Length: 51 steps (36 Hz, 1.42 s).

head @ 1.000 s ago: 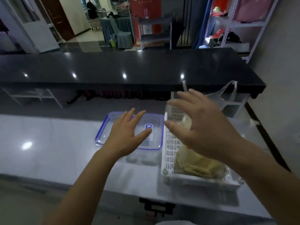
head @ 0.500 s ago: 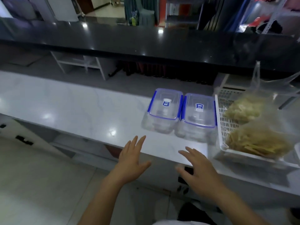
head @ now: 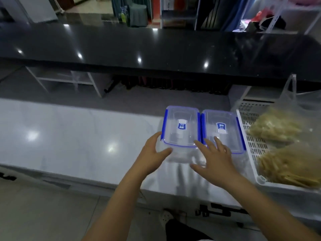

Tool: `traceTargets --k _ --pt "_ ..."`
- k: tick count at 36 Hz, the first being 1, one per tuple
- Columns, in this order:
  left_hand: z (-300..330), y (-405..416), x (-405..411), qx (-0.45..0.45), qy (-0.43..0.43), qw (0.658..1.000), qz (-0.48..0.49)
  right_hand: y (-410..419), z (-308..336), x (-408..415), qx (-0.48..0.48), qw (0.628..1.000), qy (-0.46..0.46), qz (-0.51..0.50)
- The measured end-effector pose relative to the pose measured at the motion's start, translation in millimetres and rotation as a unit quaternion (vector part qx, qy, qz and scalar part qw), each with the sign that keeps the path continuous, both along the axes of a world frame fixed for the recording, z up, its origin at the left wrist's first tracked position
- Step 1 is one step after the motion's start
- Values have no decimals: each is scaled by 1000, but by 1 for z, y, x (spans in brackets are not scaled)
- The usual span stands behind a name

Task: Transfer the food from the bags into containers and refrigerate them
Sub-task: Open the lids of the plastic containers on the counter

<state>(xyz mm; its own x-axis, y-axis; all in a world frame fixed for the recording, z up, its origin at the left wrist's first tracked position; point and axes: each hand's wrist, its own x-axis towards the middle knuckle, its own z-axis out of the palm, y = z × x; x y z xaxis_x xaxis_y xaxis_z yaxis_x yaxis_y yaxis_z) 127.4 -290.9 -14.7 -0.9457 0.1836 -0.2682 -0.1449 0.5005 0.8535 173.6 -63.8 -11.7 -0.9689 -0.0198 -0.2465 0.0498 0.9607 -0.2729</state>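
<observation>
Two clear containers with blue-clipped lids sit side by side on your pale counter (head: 69, 136), and half a second ago your hands hung short of its near edge; in the head view, the only one you have, they have now come forward onto the left container (head: 180, 129). Your left hand (head: 152, 153) touches its near left corner, fingers straight along the side and thumb across the front wall. Your right hand (head: 215, 159) lies spread over the seam between the two boxes, fingertips reaching the near edge of the right container (head: 224, 131). Neither hand is curled round anything yet; both are relaxed and holding nothing.

The food has not left its place: two clear bags of pale yellow strips, the far bag (head: 276, 127) and the near bag (head: 295, 167), lie in the white slotted basket (head: 250, 145) just to the right of the containers. Both lids appear seated, with their clips down.

So you look to be about to open the left container, which means the transfer itself has not begun. Expect the clips to need releasing at each side before the lid lifts, and steady the light box so it does not slide on the glossy surface.
</observation>
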Motion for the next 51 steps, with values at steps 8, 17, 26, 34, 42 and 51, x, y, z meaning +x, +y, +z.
traceTargets --k 8,17,26,34,42,51 --pt "-26 16 -108 93 -154 979 95 -12 -25 -63 90 996 -22 3" --pt "-30 -13 -133 84 -163 978 95 -31 -37 -74 47 999 6 4" --pt "-21 -120 -122 79 -156 976 127 -105 -19 -101 -422 883 -29 -205" --pt "-17 -217 -116 135 -135 975 112 -193 -13 -121 -558 747 -99 -347" --pt "-28 -292 -116 201 -180 961 62 -248 -27 -110 -574 710 -113 -392" --pt "-52 -329 -118 249 -230 941 2 -270 -42 -96 -564 704 -110 -417"
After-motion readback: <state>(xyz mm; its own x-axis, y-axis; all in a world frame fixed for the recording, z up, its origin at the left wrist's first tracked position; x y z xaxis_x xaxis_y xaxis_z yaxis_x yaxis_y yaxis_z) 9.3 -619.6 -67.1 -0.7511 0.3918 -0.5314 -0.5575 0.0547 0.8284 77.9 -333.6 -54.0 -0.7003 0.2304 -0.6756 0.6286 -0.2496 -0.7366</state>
